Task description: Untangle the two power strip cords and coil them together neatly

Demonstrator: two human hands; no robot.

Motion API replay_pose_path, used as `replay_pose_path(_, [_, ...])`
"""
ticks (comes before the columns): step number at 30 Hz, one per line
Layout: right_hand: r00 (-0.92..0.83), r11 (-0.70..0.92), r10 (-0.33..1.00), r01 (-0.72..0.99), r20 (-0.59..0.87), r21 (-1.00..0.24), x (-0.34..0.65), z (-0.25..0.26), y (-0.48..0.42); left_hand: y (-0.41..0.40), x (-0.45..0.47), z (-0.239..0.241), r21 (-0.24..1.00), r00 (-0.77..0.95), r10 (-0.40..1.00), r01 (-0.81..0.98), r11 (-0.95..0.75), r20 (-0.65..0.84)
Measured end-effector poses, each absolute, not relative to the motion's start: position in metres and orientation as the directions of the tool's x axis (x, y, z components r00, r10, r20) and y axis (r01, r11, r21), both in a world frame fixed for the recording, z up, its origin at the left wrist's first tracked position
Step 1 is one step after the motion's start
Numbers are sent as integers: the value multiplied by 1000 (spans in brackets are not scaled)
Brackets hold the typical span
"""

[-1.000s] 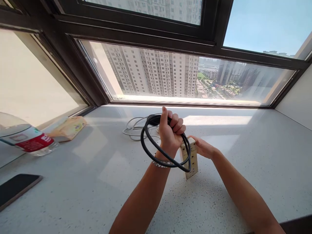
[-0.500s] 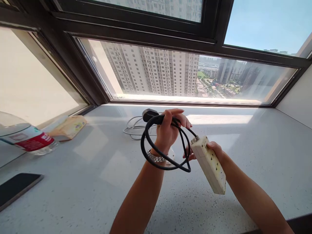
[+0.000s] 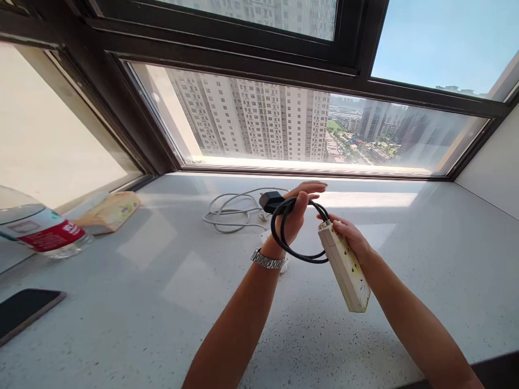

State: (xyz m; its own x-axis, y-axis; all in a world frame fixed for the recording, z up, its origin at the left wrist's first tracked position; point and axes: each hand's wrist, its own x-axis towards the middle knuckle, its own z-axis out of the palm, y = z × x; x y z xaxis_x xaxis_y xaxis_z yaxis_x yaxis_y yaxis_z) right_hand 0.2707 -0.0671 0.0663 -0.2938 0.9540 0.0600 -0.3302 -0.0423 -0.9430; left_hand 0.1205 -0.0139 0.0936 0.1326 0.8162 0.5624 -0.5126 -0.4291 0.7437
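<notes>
My left hand (image 3: 295, 216) is raised over the white sill with a coiled black cable (image 3: 292, 246) looped round its palm and fingers; the black plug (image 3: 270, 201) sticks out to the left of the hand. My right hand (image 3: 349, 235) grips the top end of a cream power strip (image 3: 345, 267), which hangs tilted with its lower end toward me. The cable runs from the strip's top end into the coil. A metal watch (image 3: 268, 261) sits on my left wrist.
A white cord (image 3: 229, 212) lies coiled on the sill (image 3: 162, 292) behind my hands. At the left are a plastic bottle with a red label (image 3: 44, 233), a yellow tissue pack (image 3: 109, 210) and a dark phone (image 3: 22, 309). A dark-framed window (image 3: 284, 124) stands behind.
The black coil has been drawn smaller and tighter around my left hand. Both hands moved closer together and slightly to the right. The power strip stays tilted in my right hand.
</notes>
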Motion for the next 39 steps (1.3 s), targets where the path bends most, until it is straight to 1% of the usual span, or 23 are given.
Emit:
replay_pose_path(2, [-103,32,993,-291,64,-956,287,66,-56,-2,123,79,849,234,937,-519,-104,258])
replay_pose_path(4, [115,48,993,-261,18,-964,312,60,-44,8,123,65,837,357,933,-496,230,-45])
replay_pose_path(5, [242,38,970,-251,-25,-967,327,55,-37,12,122,59,809,388,912,-488,329,-137])
replay_pose_path(6, [371,10,925,-240,-83,-971,344,48,-31,15,120,55,787,387,904,-494,368,-180])
replay_pose_path(7, [530,-27,837,-212,-138,-977,362,39,-25,18,118,53,780,356,917,-516,356,-183])
replay_pose_path(8, [693,-70,702,-160,-163,-985,381,30,-21,19,116,53,782,310,937,-539,313,-161])
replay_pose_path(9, [831,-128,534,-101,-154,-987,399,22,-18,21,113,54,791,261,955,-552,264,-137])
replay_pose_path(12, [942,-206,315,-50,-115,-977,443,2,-18,24,104,63,844,156,985,-517,144,-72])
replay_pose_path(15, [982,-292,184,4,-52,-956,467,-6,-29,26,89,73,926,-20,1000,-379,1,-10])
replay_pose_path(17, [991,-358,132,39,-9,-933,475,-7,-36,29,76,77,962,-170,984,-256,-90,47])
replay_pose_path(20, [993,-426,100,94,57,-900,476,-6,-39,34,57,78,987,-319,941,-69,-145,116])
replay_pose_path(21, [988,-436,105,151,117,-887,474,-4,-39,36,51,77,991,-345,930,-1,-137,129])
replay_pose_path(23, [937,-418,147,349,316,-839,462,1,-35,41,41,72,977,-358,921,193,-87,153])
replay_pose_path(25, [793,-307,261,609,550,-732,438,5,-31,46,34,65,893,-307,939,450,1,154])
replay_pose_path(26, [694,-209,336,714,636,-668,420,5,-29,48,31,61,829,-276,951,558,41,139])
replay_pose_path(27, [568,-69,450,791,689,-607,400,4,-28,50,30,57,768,-252,961,636,76,114])
replay_pose_path(28, [435,73,563,820,703,-567,378,0,-28,51,28,53,722,-241,967,684,107,85])
replay_pose_path(30, [172,267,758,799,629,-540,333,-12,-31,51,28,45,678,-251,967,717,162,35])
replay_pose_path(32, [-47,362,857,765,513,-533,296,-26,-36,51,28,38,637,-262,965,744,203,-2])
replay_pose_path(33, [-122,390,874,753,470,-531,283,-32,-39,51,29,34,621,-264,964,754,215,-14])
replay_pose_path(34, [-179,409,885,738,430,-536,275,-37,-42,51,30,31,608,-264,964,762,222,-21])
replay_pose_path(36, [-228,420,896,711,380,-564,267,-42,-46,51,33,25,597,-255,967,772,219,-25])
replay_pose_path(39, [-173,394,909,648,378,-652,272,-42,-46,50,41,20,619,-179,984,771,148,-12])
